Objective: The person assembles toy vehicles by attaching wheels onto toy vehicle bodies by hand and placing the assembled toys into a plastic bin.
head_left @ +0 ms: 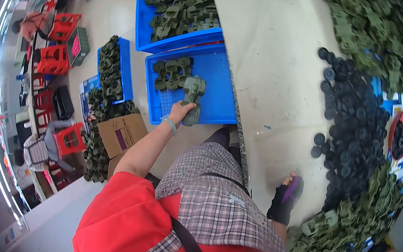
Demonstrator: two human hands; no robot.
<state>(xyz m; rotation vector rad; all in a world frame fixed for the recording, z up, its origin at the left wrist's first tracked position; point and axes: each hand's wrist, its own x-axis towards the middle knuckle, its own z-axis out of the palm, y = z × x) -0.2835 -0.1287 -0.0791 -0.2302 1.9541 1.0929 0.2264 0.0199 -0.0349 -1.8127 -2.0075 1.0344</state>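
Head view: left hand (181,110) reaches out over the blue crate (217,105) beside the table (272,74), fingers clenched round a green toy body (193,98), held above the few bodies lying inside. Right hand (286,193), in a dark fingerless glove, rests at the table edge gripping a purple tool (294,187). Black wheels (352,127) lie heaped within reach.

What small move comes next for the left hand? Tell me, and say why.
Probably lower and release: the left hand holds an assembled green toy vehicle over the lower blue crate, where similar green pieces already lie. The right hand rests on the table.
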